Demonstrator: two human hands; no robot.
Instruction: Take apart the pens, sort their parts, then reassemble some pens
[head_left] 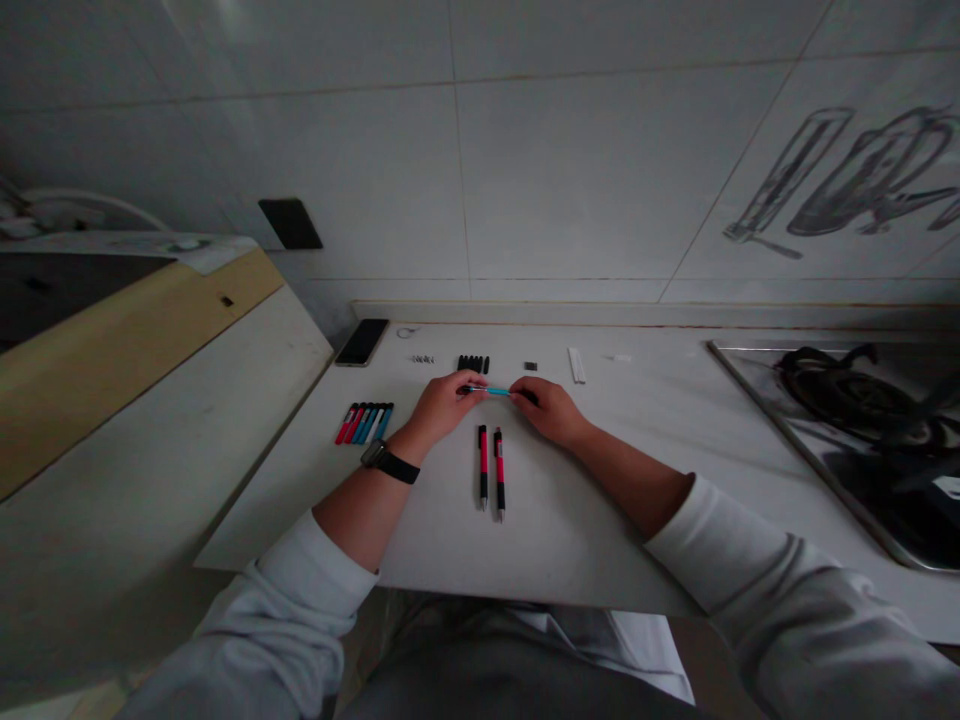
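Between my two hands lies a blue pen (498,392), held level above the white counter. My left hand (444,402), with a dark watch on its wrist, grips the end with the clear and dark part. At the other end, my right hand (549,408) is closed around the dark end. Two red and black pens (483,466) lie side by side on the counter just below my hands. Right behind my left hand is a row of small black pieces (471,363). Some of my fingertips are hidden.
Red and blue pen barrels (364,423) lie in a row at left, near a phone (362,343). Tiny springs (422,359), a small dark piece (530,366) and white sticks (576,365) line the back. A gas stove (862,420) stands at right, a tiled wall behind.
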